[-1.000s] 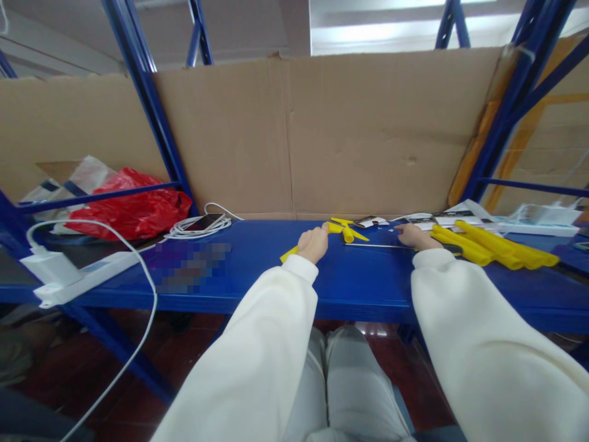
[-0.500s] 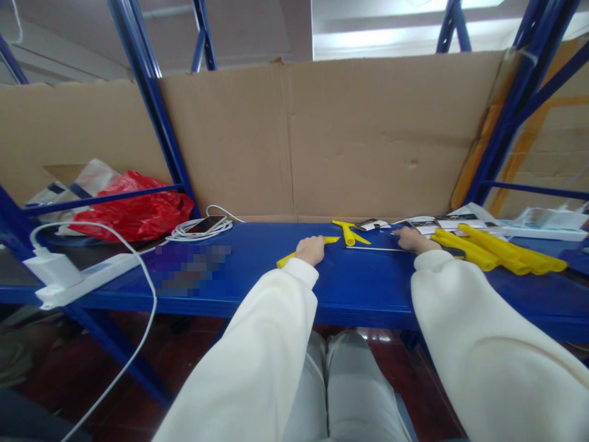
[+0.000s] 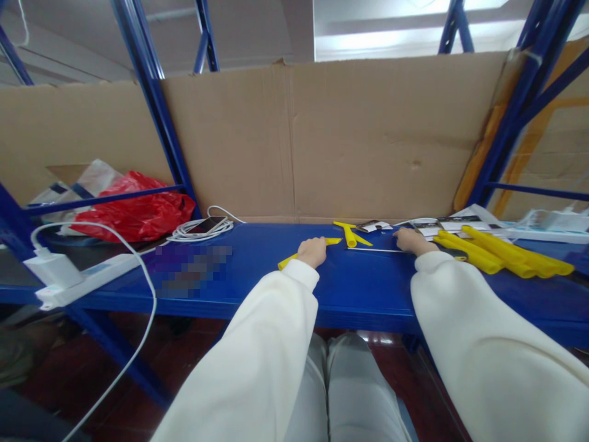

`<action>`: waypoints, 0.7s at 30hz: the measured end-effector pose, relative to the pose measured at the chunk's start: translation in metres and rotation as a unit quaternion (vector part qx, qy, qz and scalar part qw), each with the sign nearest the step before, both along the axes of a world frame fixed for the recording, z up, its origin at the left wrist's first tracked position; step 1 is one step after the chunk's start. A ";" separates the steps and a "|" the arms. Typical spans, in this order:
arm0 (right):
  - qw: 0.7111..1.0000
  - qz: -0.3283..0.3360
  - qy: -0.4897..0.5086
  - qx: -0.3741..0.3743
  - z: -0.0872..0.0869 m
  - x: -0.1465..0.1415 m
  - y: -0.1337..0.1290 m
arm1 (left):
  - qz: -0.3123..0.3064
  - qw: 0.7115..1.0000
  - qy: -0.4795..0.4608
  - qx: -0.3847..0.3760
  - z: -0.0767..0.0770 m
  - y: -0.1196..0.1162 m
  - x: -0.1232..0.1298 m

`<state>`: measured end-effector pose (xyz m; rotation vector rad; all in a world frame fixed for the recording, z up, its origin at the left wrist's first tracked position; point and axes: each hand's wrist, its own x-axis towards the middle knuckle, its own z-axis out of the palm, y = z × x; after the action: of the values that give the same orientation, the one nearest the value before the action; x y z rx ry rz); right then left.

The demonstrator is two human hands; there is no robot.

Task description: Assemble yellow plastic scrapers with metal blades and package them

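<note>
My left hand (image 3: 313, 252) is closed round a yellow plastic piece (image 3: 332, 241), one end showing past the fingers and the other under the wrist. My right hand (image 3: 411, 240) rests low on the table with its fingers drawn together; anything in them is too small to name. Beside and partly beneath it lies a screwdriver (image 3: 375, 250), its thin shaft pointing left and its dark handle to the right of the hand. Between the hands a yellow T-shaped piece (image 3: 350, 236) lies on the blue table (image 3: 363, 282).
Several yellow tubes (image 3: 506, 255) lie at the right, with printed papers (image 3: 478, 215) behind them. A small packet (image 3: 373, 226) lies at the back. On the left are a coiled white cable (image 3: 202, 228), a red plastic bag (image 3: 138, 209) and a power strip (image 3: 92, 279). Cardboard (image 3: 368, 141) stands behind.
The view has shifted very slightly. My left hand keeps its hold on the yellow piece, and my right hand stays by the screwdriver, its fingers still together.
</note>
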<state>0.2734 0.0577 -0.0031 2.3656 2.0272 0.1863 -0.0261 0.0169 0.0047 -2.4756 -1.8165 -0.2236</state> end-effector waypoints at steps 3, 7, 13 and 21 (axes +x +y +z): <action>1.000 0.003 -0.005 0.007 0.002 -0.004 -0.002 | -0.003 1.000 -0.010 0.011 0.002 -0.004 0.004; 1.000 0.001 -0.011 0.012 0.004 -0.009 -0.005 | -0.016 0.997 -0.055 0.051 0.012 -0.016 0.009; 1.000 0.000 -0.011 0.025 0.003 -0.017 -0.004 | 0.002 0.958 -0.247 0.147 0.025 -0.020 0.006; 1.000 0.002 -0.001 0.014 0.006 -0.021 -0.005 | -0.015 0.776 -0.629 0.045 0.028 -0.003 0.010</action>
<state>0.2519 0.0523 0.0030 2.3769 2.0410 0.2187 -0.0165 0.0143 0.0326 -2.3256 -1.8352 -2.3397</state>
